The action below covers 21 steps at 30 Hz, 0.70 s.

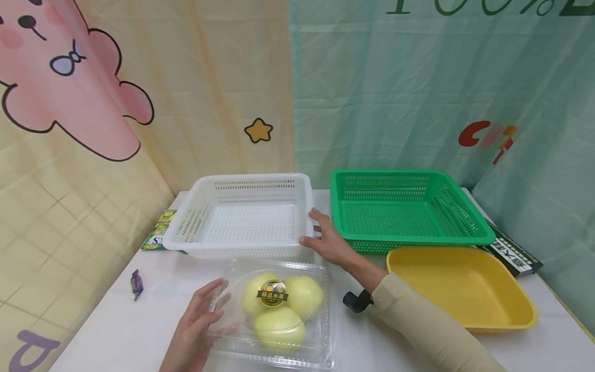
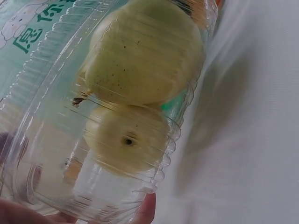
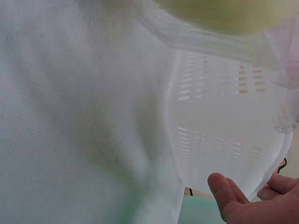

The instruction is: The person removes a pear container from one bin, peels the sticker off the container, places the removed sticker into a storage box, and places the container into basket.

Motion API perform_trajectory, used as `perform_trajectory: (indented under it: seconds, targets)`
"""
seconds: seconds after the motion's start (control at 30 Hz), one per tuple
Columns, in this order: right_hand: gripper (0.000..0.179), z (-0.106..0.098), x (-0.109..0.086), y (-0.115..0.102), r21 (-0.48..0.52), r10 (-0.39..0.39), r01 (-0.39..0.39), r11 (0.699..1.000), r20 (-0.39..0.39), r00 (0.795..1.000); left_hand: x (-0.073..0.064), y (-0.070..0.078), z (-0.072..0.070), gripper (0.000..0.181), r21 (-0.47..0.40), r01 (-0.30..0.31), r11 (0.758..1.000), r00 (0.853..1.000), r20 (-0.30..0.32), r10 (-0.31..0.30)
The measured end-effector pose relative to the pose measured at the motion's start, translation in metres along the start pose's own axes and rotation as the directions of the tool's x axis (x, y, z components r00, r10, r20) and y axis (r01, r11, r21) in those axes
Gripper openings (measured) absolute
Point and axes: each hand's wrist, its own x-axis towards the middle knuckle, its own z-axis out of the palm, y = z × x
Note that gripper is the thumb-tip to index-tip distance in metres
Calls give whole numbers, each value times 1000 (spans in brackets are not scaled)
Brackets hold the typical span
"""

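A clear plastic fruit box (image 1: 321, 320) with a dark label holds three round, pale yellow-green fruits (image 1: 281, 328) that look like pears. At its left end my left hand (image 1: 192, 328) grips the box, thumb near the top edge and other fingers partly seen through the plastic. The left wrist view shows the box side close up, with a fingertip (image 2: 147, 207) at its lower corner. My right hand (image 1: 332, 243), arm reaching past the box, touches the right side of the white basket (image 1: 241, 250) with spread fingers. In the right wrist view its thumb (image 3: 219, 186) stands off the basket wall.
Right of the white basket stands a green basket (image 1: 418, 240), with a yellow tub (image 1: 465, 289) before it. A black packet (image 1: 513, 253) lies at the right edge. Green packets (image 1: 158, 232) lie left of the white basket, and a purple-wrapped candy (image 1: 137, 284) lies nearer.
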Motion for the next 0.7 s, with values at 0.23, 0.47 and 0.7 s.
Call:
perform_trajectory:
  seconds: [0.23,0.47,0.7]
  targets:
    - [79,0,1,1,-10,4,-4,1000,-2,1000,3,-4,8,55,26,37,999,997,-65,-35]
    - [79,0,1,0,-8,4,-4,1000,-4,1000,5,-10,13,55,44,7,999,997,-75,-3]
    - [79,-1,1,-1,0,18,-18,1000,2,1000,8,-11,22,57,128,-1,992,995,-99,14]
